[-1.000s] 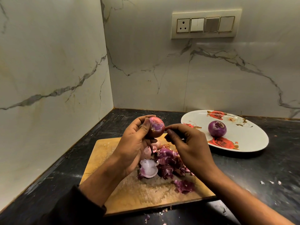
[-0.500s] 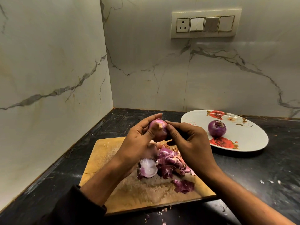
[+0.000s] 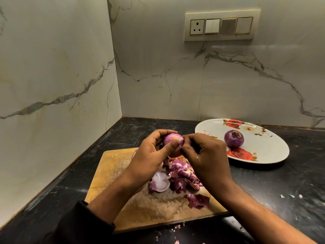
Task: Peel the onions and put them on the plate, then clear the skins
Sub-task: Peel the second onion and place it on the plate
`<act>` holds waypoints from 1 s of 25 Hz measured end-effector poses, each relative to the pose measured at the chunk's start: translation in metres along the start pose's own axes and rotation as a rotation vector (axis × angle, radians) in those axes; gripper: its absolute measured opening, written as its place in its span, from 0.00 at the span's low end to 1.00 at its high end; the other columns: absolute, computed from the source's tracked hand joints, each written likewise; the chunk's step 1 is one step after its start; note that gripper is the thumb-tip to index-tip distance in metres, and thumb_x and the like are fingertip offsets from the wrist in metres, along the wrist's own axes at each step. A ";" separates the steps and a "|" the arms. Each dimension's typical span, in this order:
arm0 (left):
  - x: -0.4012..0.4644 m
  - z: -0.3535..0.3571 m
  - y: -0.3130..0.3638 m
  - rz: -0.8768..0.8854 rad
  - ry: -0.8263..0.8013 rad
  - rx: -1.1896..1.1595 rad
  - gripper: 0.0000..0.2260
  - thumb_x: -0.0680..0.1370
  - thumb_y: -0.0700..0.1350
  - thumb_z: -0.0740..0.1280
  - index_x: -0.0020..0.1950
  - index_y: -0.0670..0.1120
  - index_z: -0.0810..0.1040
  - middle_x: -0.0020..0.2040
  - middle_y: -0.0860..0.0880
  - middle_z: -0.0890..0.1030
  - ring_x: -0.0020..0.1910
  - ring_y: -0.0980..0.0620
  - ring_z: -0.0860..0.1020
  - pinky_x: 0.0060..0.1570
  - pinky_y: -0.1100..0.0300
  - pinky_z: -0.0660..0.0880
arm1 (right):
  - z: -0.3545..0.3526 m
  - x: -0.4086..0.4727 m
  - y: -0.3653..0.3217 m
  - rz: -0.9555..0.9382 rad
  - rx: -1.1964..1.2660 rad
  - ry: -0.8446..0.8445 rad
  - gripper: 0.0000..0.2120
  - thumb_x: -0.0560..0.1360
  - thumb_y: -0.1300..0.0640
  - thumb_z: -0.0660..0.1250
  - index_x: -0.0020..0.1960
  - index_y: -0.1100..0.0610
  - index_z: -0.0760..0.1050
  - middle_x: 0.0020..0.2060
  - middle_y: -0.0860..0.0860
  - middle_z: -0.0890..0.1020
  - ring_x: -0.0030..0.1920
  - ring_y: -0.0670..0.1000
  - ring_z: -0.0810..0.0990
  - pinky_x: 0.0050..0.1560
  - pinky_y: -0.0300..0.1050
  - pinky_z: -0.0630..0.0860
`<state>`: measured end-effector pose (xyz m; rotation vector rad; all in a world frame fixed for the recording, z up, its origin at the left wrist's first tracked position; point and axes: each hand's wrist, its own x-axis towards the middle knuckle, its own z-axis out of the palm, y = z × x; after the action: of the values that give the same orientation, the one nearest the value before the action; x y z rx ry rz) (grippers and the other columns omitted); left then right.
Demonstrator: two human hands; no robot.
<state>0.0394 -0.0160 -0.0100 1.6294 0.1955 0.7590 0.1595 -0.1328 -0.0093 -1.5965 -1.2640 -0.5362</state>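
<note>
Marble walls met in a corner behind the dark tabletop (image 3: 281, 173), and a wooden cutting board (image 3: 112, 166) lay on it as the landmark for everything else. Above the far half of the board, the left hand (image 3: 149, 155) was raised with its fingers curled over the back of an onion (image 3: 173, 143) and its thumb pressed across the front, gripping it. The right hand (image 3: 205, 155) came in from the right of the board, its fingertips bunched against the onion's right side, pinching at the skin there; what exactly they held was hidden. Both forearms crossed the near edge of the board, the left one in a dark sleeve (image 3: 73, 224).

On the board below the hands lay a heap of purple skins (image 3: 181, 175), with a pale cup-shaped piece (image 3: 160, 181) at its left and one loose scrap (image 3: 198, 200) nearer the front edge. Left of the heap the board's surface was bare wood. Right of the board and beyond its far corner stood a white plate (image 3: 263, 152) with red roses, apart from the board, carrying one peeled onion (image 3: 233, 138). Small flecks (image 3: 290, 196) dotted the tabletop right of the board, and more at its near edge. High on the back wall sat a switch panel (image 3: 221, 26)
</note>
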 end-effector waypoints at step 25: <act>0.004 -0.007 -0.008 -0.083 -0.010 -0.147 0.15 0.75 0.50 0.69 0.61 0.48 0.82 0.59 0.43 0.82 0.60 0.41 0.81 0.59 0.43 0.78 | 0.008 -0.002 0.003 0.041 0.103 0.003 0.06 0.79 0.60 0.67 0.52 0.58 0.83 0.40 0.48 0.83 0.39 0.44 0.80 0.40 0.31 0.73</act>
<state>0.0407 -0.0064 -0.0164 1.4767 0.1939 0.6860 0.1590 -0.1263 -0.0157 -1.5317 -1.2345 -0.4413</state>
